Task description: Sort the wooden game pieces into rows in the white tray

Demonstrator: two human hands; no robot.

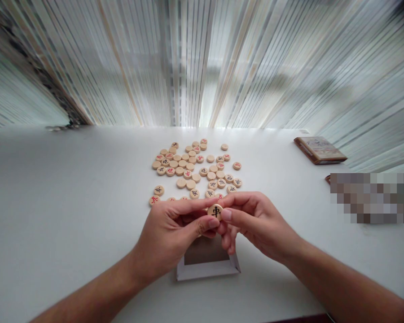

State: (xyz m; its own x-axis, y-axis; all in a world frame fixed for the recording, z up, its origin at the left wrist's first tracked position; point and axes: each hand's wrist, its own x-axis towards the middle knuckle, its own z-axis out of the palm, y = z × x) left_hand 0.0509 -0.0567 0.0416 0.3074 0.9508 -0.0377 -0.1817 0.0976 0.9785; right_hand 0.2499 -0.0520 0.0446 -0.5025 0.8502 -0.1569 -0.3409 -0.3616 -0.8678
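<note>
Between my two hands is a round wooden Chinese chess piece (215, 212) with a black character on its face. My left hand (175, 229) pinches it from the left with thumb and fingers. From the right, the thumb and forefinger of my right hand (256, 222) grip the same piece, its other fingers curled below. Under the hands lies an open shallow white box (208, 269) with a grey-brown inside, partly covered by them. Beyond the hands many more Chinese chess pieces (182, 163) are spread, some showing red or black characters, others blank side up.
The pieces lie on a white table (70, 202). At the right back is a brown-edged box or book (319, 149), with a pixelated object (370, 197) nearer. A striped string curtain (202, 63) hangs behind the table's far edge.
</note>
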